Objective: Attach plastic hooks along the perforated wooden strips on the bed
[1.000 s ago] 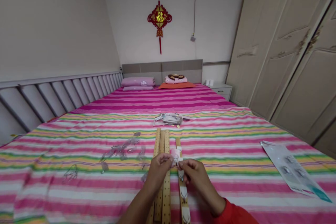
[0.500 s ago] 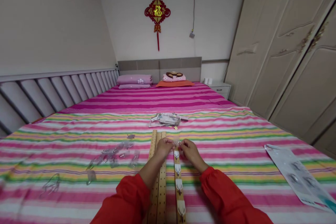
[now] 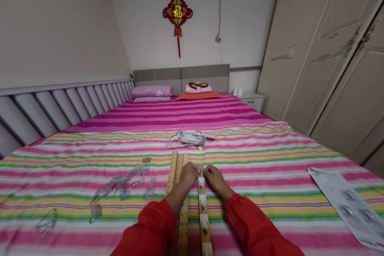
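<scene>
1. The slim wooden strip [image 3: 205, 211] lies on the striped cloth [image 3: 258, 176] at lower centre. Its long axis runs up the frame from the bottom edge, the far end leaning slightly left.
2. White hooks [image 3: 204, 221] sit in a row along it; the curved ends of those clearly seen point toward the bottom edge.
3. Both hands meet at the strip's far end: the left hand [image 3: 189, 174] on its left side, the right hand [image 3: 213, 176] on its right. Fingers are curled inward; whether either pinches the small shiny piece [image 3: 199, 171] between them, I cannot tell.
4. For good work here, I would steady the strip from both sides, line that piece up with the row and press evenly without twisting.
5. Perforated wooden strips [image 3: 183, 224] lie just left, nearly parallel.
6. Clear packets [image 3: 123, 182] scatter at lower left; a blister card [image 3: 345, 204] lies at lower right.
</scene>
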Action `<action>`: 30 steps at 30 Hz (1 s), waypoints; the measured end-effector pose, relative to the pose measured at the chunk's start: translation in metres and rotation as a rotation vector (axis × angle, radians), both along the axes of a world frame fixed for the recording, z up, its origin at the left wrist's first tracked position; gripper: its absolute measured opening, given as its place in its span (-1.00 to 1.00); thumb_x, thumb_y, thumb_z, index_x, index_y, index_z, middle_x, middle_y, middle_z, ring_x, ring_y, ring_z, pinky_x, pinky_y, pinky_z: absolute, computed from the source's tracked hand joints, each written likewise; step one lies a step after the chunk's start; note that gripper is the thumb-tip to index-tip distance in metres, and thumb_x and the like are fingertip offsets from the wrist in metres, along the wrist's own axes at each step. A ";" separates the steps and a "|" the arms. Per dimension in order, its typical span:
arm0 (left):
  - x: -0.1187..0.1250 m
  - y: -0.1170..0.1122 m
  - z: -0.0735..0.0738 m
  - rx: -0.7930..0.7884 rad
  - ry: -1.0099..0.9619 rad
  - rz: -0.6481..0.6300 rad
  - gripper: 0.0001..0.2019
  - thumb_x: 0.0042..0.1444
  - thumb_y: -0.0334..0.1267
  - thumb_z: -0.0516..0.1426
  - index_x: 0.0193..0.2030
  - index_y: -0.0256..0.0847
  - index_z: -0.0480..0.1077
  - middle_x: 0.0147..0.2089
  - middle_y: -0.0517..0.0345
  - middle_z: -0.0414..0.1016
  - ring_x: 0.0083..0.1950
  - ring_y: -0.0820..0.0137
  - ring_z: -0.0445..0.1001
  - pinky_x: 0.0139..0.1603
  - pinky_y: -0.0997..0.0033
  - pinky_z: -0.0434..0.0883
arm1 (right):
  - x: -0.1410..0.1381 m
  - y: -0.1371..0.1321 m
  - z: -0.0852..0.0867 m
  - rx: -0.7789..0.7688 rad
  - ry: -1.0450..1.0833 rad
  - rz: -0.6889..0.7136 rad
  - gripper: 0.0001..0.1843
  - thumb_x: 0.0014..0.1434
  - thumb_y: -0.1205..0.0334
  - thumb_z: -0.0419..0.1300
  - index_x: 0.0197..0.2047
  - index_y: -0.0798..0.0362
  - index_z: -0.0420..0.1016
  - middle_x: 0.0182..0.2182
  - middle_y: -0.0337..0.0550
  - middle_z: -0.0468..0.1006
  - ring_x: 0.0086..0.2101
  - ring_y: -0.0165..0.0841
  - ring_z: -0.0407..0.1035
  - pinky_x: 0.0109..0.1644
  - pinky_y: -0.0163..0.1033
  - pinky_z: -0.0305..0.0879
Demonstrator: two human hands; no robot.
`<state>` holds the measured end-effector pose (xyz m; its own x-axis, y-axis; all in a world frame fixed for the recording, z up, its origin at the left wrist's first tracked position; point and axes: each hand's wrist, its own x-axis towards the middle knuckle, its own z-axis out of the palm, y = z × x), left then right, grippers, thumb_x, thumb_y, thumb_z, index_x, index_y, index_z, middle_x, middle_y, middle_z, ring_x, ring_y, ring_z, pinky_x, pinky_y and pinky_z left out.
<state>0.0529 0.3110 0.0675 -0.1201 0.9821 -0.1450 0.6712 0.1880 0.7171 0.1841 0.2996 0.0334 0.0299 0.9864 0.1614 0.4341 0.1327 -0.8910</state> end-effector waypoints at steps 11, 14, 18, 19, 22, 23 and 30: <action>0.001 -0.002 0.007 0.007 0.176 -0.036 -0.84 0.01 -0.34 0.12 -0.24 -0.25 0.45 -0.22 -0.02 0.57 -0.21 0.32 0.50 -0.30 0.44 0.27 | -0.002 -0.001 0.000 -0.064 -0.128 -0.010 -0.76 0.09 0.27 0.00 -0.59 -0.01 0.15 -0.59 -0.31 0.30 -0.48 -0.38 0.21 -0.42 -0.31 0.00; 0.002 -0.004 0.009 0.004 0.201 -0.045 -0.84 0.04 -0.33 0.11 -0.24 -0.25 0.45 -0.21 -0.04 0.57 -0.20 0.32 0.50 -0.30 0.44 0.27 | -0.002 -0.001 0.000 -0.067 -0.147 -0.021 -0.74 0.10 0.29 0.01 -0.60 -0.01 0.14 -0.61 -0.31 0.30 -0.48 -0.39 0.21 -0.43 -0.32 -0.01; 0.002 -0.007 0.011 0.013 0.214 -0.055 -0.83 0.05 -0.31 0.11 -0.22 -0.25 0.44 -0.18 -0.09 0.56 -0.16 0.26 0.50 -0.27 0.41 0.28 | -0.002 -0.001 0.000 -0.068 -0.155 -0.029 -0.73 0.10 0.31 0.04 -0.61 0.00 0.16 -0.62 -0.31 0.32 -0.50 -0.40 0.20 -0.44 -0.32 -0.03; 0.002 -0.008 0.011 0.018 0.213 -0.056 -0.82 0.05 -0.31 0.11 -0.20 -0.25 0.44 -0.17 -0.10 0.56 -0.16 0.25 0.50 -0.26 0.41 0.29 | -0.002 -0.001 0.000 -0.067 -0.155 -0.032 -0.73 0.10 0.31 0.04 -0.62 0.00 0.17 -0.62 -0.31 0.32 -0.51 -0.40 0.20 -0.45 -0.32 -0.03; 0.003 -0.011 0.014 0.040 0.195 -0.070 -0.78 0.04 -0.34 0.12 -0.14 -0.20 0.43 -0.15 -0.07 0.56 -0.15 0.26 0.51 -0.23 0.41 0.31 | -0.002 -0.003 -0.001 -0.052 -0.147 -0.047 -0.74 0.10 0.29 0.06 -0.60 0.01 0.22 -0.62 -0.29 0.35 -0.51 -0.39 0.21 -0.45 -0.32 -0.01; 0.003 -0.012 0.015 0.049 0.184 -0.081 -0.77 0.04 -0.35 0.13 -0.12 -0.18 0.44 -0.14 -0.05 0.56 -0.15 0.27 0.51 -0.22 0.42 0.32 | -0.002 -0.004 -0.002 -0.043 -0.141 -0.053 -0.76 0.11 0.28 0.07 -0.58 0.01 0.25 -0.61 -0.28 0.37 -0.51 -0.38 0.23 -0.45 -0.32 0.01; 0.002 -0.014 0.017 0.082 0.106 -0.187 -0.78 0.08 -0.36 0.10 -0.19 -0.15 0.55 -0.04 0.01 0.57 -0.03 0.31 0.49 -0.04 0.45 0.33 | 0.001 -0.009 -0.008 0.064 -0.097 0.005 -0.68 0.13 0.23 0.07 -0.05 0.05 0.46 -0.29 -0.15 0.56 -0.31 -0.30 0.39 -0.22 -0.25 0.26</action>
<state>0.0550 0.2970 0.0850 0.0548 0.9967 -0.0596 0.7613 -0.0031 0.6484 0.1851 0.2910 0.0254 0.0063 0.9742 0.2256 0.5169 0.1900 -0.8347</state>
